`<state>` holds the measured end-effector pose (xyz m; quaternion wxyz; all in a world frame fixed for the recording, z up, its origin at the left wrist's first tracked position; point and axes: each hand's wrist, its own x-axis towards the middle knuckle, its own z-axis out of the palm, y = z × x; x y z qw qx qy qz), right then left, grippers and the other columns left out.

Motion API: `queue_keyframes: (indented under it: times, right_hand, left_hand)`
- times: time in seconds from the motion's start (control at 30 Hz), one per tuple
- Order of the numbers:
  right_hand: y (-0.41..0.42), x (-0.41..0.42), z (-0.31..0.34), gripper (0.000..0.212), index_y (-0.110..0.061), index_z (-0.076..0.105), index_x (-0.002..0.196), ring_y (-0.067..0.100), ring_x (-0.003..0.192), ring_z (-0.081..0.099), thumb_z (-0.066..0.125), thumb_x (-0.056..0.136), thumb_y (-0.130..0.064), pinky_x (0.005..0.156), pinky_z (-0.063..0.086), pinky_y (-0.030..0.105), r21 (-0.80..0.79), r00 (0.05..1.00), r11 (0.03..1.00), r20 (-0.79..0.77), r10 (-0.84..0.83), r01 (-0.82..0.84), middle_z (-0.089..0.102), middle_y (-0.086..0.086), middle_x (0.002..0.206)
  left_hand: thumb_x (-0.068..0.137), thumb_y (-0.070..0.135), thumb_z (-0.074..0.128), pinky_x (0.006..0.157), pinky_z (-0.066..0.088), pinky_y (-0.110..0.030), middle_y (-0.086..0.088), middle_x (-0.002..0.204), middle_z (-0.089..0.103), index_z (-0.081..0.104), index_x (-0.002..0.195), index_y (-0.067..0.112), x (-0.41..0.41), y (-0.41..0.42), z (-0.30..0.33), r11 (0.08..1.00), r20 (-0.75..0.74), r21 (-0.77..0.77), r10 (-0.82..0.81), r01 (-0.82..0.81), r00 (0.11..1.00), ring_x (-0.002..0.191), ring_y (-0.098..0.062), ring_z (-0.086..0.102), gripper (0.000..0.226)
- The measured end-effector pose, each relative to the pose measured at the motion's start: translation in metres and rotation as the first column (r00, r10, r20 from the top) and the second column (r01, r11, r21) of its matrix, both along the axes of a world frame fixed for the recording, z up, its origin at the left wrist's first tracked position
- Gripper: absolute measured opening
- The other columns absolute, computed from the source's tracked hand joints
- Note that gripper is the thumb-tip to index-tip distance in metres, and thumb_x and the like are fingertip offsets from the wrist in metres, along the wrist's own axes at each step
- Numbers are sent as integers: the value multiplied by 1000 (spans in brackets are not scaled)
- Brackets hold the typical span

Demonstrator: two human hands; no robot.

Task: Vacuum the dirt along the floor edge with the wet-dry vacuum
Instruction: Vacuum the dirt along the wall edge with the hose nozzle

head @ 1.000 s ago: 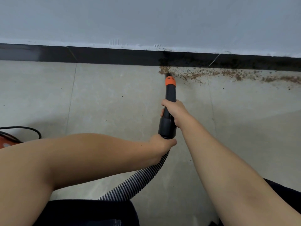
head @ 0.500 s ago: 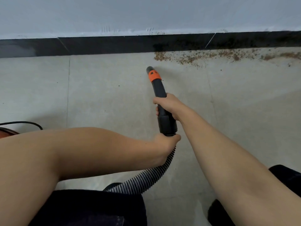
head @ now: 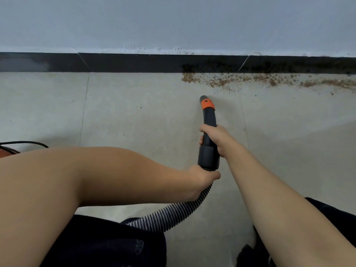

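Brown crumbly dirt (head: 250, 80): one band on the grey tiled floor (head: 134, 116) against the black baseboard (head: 134, 62), running right. One black vacuum nozzle with orange collar (head: 207, 120), tip near the band's left end, not touching it. Two hands on it: right hand (head: 216, 138) grip clamped round the nozzle; left hand (head: 202, 178) grip clamped where one ribbed grey hose (head: 173, 214) joins. One black cable (head: 25, 143) far left.
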<state>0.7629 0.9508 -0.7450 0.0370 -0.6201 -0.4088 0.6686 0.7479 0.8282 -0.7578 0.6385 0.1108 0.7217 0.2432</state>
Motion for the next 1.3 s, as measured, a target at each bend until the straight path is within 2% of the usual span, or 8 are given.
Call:
queue_keyframes:
  times: [0.1,0.17,0.37,0.5,0.77,0.9,1.13,1.3]
  right_hand:
    - [6,-8,-4,10,-10,47,88,18,46,53,57,87,-7,49,48,26,10,1000,1000,-1,-12,12,54,8,60]
    - [14,-9,-8,10,-10,47,90,18,47,54,57,87,-8,52,49,28,22,998,998,1,-59,59,55,7,60]
    - [48,20,-13,10,-11,47,89,17,49,54,56,87,-9,52,49,27,38,982,981,8,-189,189,54,6,61]
    - [79,40,-11,11,-10,48,92,18,51,55,58,87,-10,55,49,30,39,982,982,41,-184,183,55,6,64]
    - [76,9,-14,11,-10,49,88,19,46,54,59,85,-9,55,49,29,-20,994,994,-34,106,-107,56,7,55]
    - [69,1,-14,12,-10,49,90,19,45,54,60,84,-10,56,49,30,-56,983,985,-92,158,-163,57,5,50]
    - [89,33,-23,13,-12,46,89,18,47,54,58,86,-9,56,50,29,-16,997,999,-73,-35,34,55,7,61]
    - [114,46,-18,12,-11,50,94,17,51,55,59,86,-12,56,50,29,-8,999,1000,-40,0,-1,56,6,64]
  left_hand:
    - [82,17,67,63,46,-30,-10,79,57,50,81,13,-7,8,-5,999,29,14,39,-39,999,63,-19,50,17]
    - [83,12,63,59,41,-27,-6,71,48,47,79,14,-11,17,-1,999,39,15,28,-28,999,61,-19,46,16]
    - [84,10,63,55,41,-25,-5,72,47,46,77,17,2,54,4,996,41,42,-77,76,996,61,-17,45,19]
    - [84,11,63,55,41,-24,-5,72,48,49,84,15,20,80,9,995,69,93,-54,48,996,61,-17,46,15]
    - [84,10,62,60,41,-27,-6,71,47,48,84,17,25,72,6,983,45,57,171,-173,984,62,-19,46,16]
    - [82,10,64,56,41,-25,-5,71,47,48,84,16,23,62,12,971,12,51,234,-234,972,61,-17,47,17]
    - [82,13,66,52,42,-22,-4,71,50,51,84,16,35,80,12,987,-6,86,135,-134,991,58,-15,49,16]
    - [84,10,64,46,44,-21,-5,70,51,51,88,12,49,102,18,980,62,108,163,-169,985,55,-15,48,14]
